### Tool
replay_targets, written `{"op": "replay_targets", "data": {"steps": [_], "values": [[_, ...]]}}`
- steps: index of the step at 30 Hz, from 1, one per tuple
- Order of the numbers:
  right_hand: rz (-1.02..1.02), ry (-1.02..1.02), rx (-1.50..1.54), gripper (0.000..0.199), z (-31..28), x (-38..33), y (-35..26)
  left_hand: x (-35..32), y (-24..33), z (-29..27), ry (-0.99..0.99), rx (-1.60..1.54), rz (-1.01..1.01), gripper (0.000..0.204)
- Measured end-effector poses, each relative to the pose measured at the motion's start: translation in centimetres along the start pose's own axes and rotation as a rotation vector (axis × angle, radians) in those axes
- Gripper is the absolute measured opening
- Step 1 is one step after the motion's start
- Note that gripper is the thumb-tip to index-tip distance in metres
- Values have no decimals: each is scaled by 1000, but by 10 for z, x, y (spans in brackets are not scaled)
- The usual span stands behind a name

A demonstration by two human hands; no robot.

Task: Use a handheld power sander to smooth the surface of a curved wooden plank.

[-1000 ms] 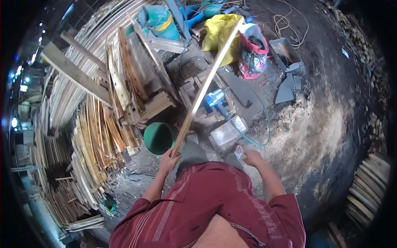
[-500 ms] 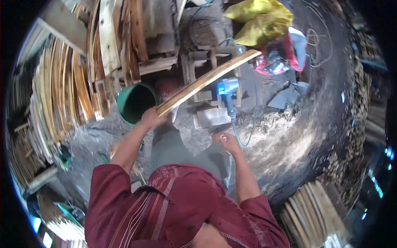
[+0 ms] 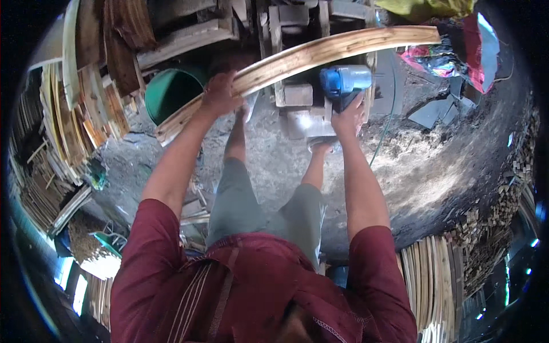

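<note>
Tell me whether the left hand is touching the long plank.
Touching. The head view shows the left hand closed around the plank near its lower end, fingers wrapped over its edge with no gap. The right hand grips a blue power tool.

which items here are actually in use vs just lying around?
In use:
- long wooden plank, gripped by left hand
- blue power tool, under right hand

Lying around:
- green bucket
- stacked wood strips
- green hose
- colourful cloth

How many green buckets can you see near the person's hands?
1: the green bucket stands just left of the left hand, behind the long plank. Others may be hidden among the stacked wood.
</note>
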State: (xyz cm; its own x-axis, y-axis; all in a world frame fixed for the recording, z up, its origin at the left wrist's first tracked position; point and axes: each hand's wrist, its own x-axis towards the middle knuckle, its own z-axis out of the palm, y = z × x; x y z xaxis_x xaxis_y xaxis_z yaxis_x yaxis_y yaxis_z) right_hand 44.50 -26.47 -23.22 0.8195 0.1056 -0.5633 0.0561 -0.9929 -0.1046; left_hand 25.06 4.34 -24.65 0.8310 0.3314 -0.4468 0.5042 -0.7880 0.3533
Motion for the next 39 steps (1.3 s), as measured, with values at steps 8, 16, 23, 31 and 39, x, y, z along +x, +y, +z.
{"op": "replay_targets", "data": {"steps": [8,16,23,31,39], "values": [[-66,-125,434,101,-19,28,38,-4,15,-36,-231,-54,-241,91],[89,-414,1138,26,-107,-52,7,-40,30,-14,-22,28,-361,83],[135,-392,1253,8,-100,-93,-30,-34,46,-25,-149,-15,-430,83],[140,-331,1211,10,-70,-91,-39,-38,47,-29,-128,3,-421,82],[148,-369,1242,8,-83,-72,-51,-45,37,-2,104,-58,-330,67]]}}
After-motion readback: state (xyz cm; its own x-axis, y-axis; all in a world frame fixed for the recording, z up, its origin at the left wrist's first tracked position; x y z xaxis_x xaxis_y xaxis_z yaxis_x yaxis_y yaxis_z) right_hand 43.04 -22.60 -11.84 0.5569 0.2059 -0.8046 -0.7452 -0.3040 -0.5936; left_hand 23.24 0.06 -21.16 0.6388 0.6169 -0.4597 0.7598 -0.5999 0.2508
